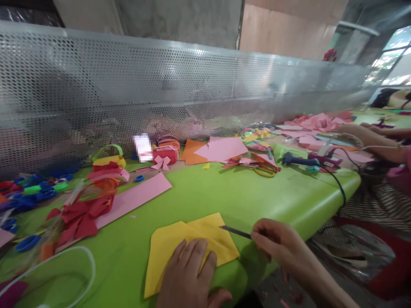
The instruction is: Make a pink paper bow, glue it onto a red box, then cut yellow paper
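A folded yellow sheet (167, 239), like felt or stiff cloth, lies on the green table near its front edge. My left hand (189, 273) rests flat on the sheet, fingers spread, pressing it to the table. At the sheet's right, my right hand (276, 239) is closed around a tool with a thin, dark pointed blade (237, 232), like a scissors blade. The blade points left and its tip overlaps the sheet's right part. The tool's handle is hidden within the fingers.
A pink strip (141, 194) and red pieces (86, 214) lie left. Yellow-handled scissors (265, 172), a dark-blue glue gun (300, 159) and orange (194, 152) and pink sheets (224, 148) lie behind. A perforated metal panel (192, 85) borders the table. A co-worker's arm (372, 139) reaches in at right.
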`<state>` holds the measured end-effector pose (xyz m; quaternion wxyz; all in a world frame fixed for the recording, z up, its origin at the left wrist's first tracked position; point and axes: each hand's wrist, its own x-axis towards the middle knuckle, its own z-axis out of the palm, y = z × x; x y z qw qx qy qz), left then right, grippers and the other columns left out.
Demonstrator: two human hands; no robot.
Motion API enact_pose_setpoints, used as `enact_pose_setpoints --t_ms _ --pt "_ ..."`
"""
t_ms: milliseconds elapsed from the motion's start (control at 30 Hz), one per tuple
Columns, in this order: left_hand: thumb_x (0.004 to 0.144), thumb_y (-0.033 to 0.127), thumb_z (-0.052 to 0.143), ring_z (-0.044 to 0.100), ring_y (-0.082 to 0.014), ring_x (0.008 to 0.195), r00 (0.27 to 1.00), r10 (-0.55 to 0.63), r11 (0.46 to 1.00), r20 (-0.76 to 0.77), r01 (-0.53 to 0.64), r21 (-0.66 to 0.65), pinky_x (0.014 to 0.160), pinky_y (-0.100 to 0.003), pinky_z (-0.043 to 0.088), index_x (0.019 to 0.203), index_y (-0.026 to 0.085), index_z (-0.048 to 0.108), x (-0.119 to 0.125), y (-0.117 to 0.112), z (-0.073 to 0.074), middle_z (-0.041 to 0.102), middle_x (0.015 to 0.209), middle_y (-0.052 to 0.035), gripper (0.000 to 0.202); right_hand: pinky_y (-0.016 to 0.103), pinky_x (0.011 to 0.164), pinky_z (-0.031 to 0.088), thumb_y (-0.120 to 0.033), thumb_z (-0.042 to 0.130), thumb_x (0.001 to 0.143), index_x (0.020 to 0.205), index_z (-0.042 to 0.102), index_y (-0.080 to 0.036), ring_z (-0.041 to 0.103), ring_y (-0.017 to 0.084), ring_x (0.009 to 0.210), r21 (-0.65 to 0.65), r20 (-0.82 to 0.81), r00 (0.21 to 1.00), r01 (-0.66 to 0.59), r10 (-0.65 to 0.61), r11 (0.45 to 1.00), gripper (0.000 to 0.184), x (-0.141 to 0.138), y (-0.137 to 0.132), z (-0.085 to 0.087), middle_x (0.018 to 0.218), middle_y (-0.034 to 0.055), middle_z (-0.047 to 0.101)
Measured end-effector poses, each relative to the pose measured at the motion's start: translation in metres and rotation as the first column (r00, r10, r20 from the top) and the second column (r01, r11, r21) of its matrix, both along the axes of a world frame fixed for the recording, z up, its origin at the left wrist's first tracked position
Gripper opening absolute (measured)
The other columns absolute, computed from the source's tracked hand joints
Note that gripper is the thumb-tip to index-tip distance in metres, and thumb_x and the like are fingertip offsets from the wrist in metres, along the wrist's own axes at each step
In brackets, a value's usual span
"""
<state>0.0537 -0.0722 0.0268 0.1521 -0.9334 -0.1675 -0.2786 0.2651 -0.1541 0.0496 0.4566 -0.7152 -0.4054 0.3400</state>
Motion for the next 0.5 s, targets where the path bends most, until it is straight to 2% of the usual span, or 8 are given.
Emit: enact_pose_setpoints --t_ms 100,200,367,500 --pt "0.074 0.066 0.044 0.060 -0.0224 0.096 0.999 0.010 1.000 -0.042 -0.009 0.016 0.086 -0.035 0.044 0.102 0.025 0.062 0.000 -0.002 0.002 0.068 0.103 -0.0065 0.053 0.017 0.036 0.023 -0.045 0.056 0.073 0.062 0.049 -0.018 0.035 0.005 0.035 -0.051 -0.316 0.947 0.040 -0.054 0.998 0.030 -0.001 -0.023 -0.009 0.044 -0.0074 0.043" --pt "0.074 0.066 0.044 0.059 -0.0231 0.099 0.996 -0.016 0.997 -0.084 0.022 0.073 0.084 -0.035 0.045 0.113 0.030 0.058 0.000 0.000 0.003 0.066 0.107 -0.0076 0.054 0.016 0.034 0.013 -0.048 0.058 0.073 0.065 0.046 -0.018 0.028 0.002 0.030 -0.050 -0.493 0.865 0.080 -0.095 0.996 0.033 -0.004 -0.041 -0.022 0.039 -0.0099 0.039" --pt "0.076 0.068 0.038 0.058 -0.0245 0.102 0.992 -0.122 0.975 -0.012 0.122 0.183 0.082 -0.035 0.046 0.115 0.027 0.058 0.002 0.010 -0.008 0.064 0.109 -0.0106 0.060 0.015 0.030 0.015 -0.042 0.063 0.068 0.068 0.048 -0.018 0.029 0.002 0.027 -0.037 -0.622 0.779 0.077 -0.083 0.996 0.029 -0.005 -0.039 -0.035 0.039 -0.0076 0.046" --pt "0.074 0.069 0.039 0.058 -0.0259 0.103 0.989 -0.148 0.968 -0.021 0.149 0.204 0.080 -0.036 0.048 0.120 0.027 0.056 0.003 0.014 -0.018 0.064 0.108 -0.0128 0.065 0.014 0.030 0.019 -0.035 0.061 0.067 0.069 0.051 -0.017 0.031 0.003 0.027 -0.052 -0.622 0.779 0.057 -0.077 0.997 0.021 -0.003 -0.032 -0.032 0.036 -0.0075 0.046"
